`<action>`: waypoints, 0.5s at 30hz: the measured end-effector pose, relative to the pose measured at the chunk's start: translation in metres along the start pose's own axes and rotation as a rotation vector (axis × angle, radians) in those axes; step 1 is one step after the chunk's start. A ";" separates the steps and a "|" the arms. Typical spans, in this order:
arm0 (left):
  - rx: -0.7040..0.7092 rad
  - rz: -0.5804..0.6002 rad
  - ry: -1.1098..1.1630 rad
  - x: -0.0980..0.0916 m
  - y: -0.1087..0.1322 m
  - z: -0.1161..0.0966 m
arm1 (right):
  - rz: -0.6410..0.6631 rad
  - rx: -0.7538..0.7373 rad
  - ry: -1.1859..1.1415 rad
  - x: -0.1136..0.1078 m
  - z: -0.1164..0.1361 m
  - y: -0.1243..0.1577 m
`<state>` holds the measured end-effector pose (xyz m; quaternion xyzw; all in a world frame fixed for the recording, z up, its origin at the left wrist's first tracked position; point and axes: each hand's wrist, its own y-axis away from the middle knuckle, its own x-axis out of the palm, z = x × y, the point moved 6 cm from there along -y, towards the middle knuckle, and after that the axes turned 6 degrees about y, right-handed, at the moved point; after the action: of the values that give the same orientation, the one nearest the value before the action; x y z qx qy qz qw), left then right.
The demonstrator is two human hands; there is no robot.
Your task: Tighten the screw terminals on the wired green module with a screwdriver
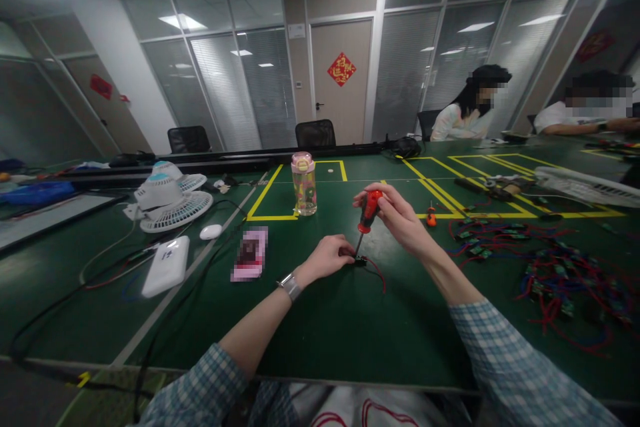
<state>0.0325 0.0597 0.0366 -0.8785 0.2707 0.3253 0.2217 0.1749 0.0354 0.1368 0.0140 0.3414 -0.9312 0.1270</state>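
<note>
Right hand (393,208) was wrapped round a screwdriver (369,213), tip down at a small black part (361,261) on the green counter (320,340); left hand (330,255) seemingly pinched its edge. Door (363,103) stood shut beyond.

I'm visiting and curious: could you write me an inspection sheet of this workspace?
Surface: green tabletop with yellow tape lines.
Things in hand: red-and-black screwdriver, tip at a small black part with red wire.
Clutter: clear pink-lidded bottle, white plastic fans, tangled green circuit boards.
Hands: right hand grips the screwdriver; left hand at the small black part, grip unclear.
Cables: black cable at lower left.
Surroundings: two seated people, beige door.
</note>
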 end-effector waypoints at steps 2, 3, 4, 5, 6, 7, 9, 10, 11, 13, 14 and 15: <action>0.000 -0.011 0.010 0.000 0.001 0.000 | -0.049 0.011 -0.016 -0.002 -0.002 0.000; -0.001 -0.023 0.020 0.001 0.001 0.001 | -0.074 0.015 -0.012 -0.004 -0.003 0.001; -0.002 -0.037 0.032 0.001 0.001 0.002 | -0.097 0.020 -0.004 -0.006 -0.004 0.001; -0.003 -0.050 0.044 0.001 0.002 0.004 | -0.118 0.024 0.004 -0.007 -0.005 0.002; -0.005 -0.062 0.058 0.002 0.002 0.005 | -0.135 0.028 0.011 -0.009 -0.005 0.002; -0.007 -0.071 0.075 0.003 0.003 0.006 | -0.146 0.034 0.015 -0.010 -0.006 0.002; -0.011 -0.089 0.102 0.004 0.004 0.009 | -0.149 0.049 0.012 -0.010 -0.007 0.003; -0.014 -0.098 0.112 0.004 0.005 0.010 | -0.135 0.056 0.006 -0.010 -0.007 0.003; -0.018 -0.107 0.120 0.004 0.005 0.011 | -0.118 0.060 -0.008 -0.008 -0.006 0.003; -0.023 -0.117 0.128 0.005 0.006 0.012 | -0.087 0.055 -0.052 -0.005 -0.005 0.002; -0.023 -0.120 0.130 0.005 0.006 0.012 | -0.081 0.047 -0.075 -0.004 -0.004 0.002; -0.022 -0.123 0.132 0.005 0.006 0.012 | -0.079 0.041 -0.094 -0.003 -0.004 0.001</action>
<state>0.0265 0.0603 0.0239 -0.9153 0.2268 0.2553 0.2134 0.1778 0.0375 0.1331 -0.0409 0.3161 -0.9419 0.1056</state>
